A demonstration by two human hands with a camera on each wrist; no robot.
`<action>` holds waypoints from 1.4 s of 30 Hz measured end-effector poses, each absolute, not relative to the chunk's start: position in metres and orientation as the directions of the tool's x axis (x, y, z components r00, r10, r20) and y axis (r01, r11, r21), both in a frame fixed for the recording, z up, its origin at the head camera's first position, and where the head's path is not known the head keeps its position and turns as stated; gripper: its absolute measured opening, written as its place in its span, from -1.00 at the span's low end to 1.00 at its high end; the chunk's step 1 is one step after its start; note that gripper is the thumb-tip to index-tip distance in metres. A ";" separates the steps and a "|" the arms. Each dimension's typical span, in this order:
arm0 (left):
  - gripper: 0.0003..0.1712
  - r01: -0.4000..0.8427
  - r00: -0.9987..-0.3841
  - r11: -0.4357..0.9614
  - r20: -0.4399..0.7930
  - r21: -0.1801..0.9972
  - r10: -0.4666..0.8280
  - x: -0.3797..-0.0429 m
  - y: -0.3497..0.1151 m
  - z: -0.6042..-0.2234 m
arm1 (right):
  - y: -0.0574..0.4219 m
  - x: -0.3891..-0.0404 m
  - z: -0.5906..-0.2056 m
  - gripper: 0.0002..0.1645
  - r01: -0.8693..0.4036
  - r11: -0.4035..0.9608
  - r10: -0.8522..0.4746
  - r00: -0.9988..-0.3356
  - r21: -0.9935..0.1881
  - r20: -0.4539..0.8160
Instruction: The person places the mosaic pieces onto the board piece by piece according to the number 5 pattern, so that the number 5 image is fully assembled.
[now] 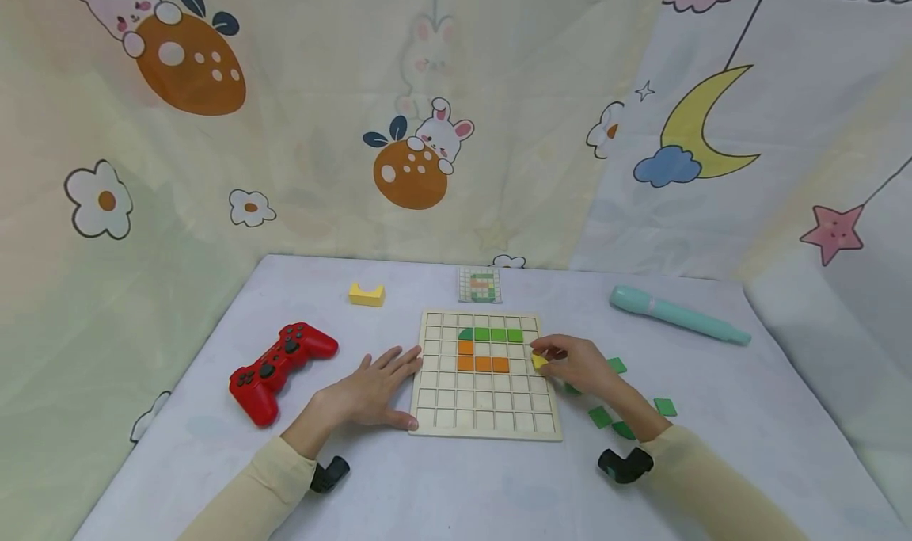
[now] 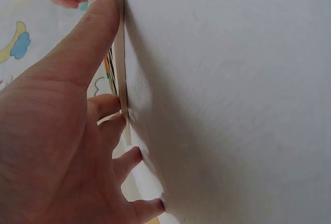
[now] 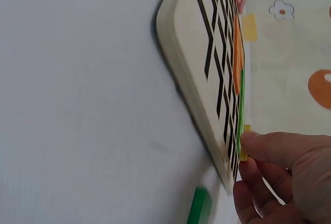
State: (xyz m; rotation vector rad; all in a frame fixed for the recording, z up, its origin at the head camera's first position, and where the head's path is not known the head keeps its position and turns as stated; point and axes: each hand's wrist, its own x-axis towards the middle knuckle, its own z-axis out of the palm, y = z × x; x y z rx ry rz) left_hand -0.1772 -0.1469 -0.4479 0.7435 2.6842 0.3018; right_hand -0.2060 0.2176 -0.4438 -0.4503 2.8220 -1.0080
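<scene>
A pale wooden grid board (image 1: pixel 436 402) lies on the white table. Along its upper part runs a row of green tiles (image 1: pixel 499 335), starting at the left with a rounded darker green piece (image 1: pixel 466 334). Orange tiles (image 1: pixel 483 364) form an L shape below. My left hand (image 1: pixel 370 390) rests flat at the board's left side, its fingers spread and touching the edge in the left wrist view. Between thumb and fingers, my right hand (image 1: pixel 580 364) pinches a small yellow tile (image 1: pixel 539 362) over the board's right edge; the right wrist view shows this yellow tile (image 3: pixel 246 129) too.
Loose green tiles (image 1: pixel 666 407) lie right of the board, some partly under my right arm. Behind the board is a small pattern card (image 1: pixel 480 285). A yellow notched block (image 1: pixel 366 295) and a red game controller (image 1: pixel 264 369) sit left, a teal pen (image 1: pixel 677 315) far right.
</scene>
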 end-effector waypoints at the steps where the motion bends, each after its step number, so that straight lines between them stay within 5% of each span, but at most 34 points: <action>1: 0.14 0.458 -0.806 0.841 -0.264 0.289 0.530 -0.177 -0.147 -0.448 | 0.213 -0.206 -0.445 -0.57 -0.238 0.733 -0.314 -0.949 -0.637 -0.008; 29: 0.15 0.457 -0.810 0.846 -0.264 0.275 0.524 -0.178 -0.145 -0.448 | 0.187 -0.209 -0.453 -0.57 -0.257 0.736 -0.335 -0.942 -0.626 -0.007; 42: 0.15 0.456 -0.810 0.847 -0.267 0.275 0.522 -0.177 -0.147 -0.450 | 0.237 -0.203 -0.436 -0.53 -0.259 0.690 -0.302 -0.952 -0.676 0.057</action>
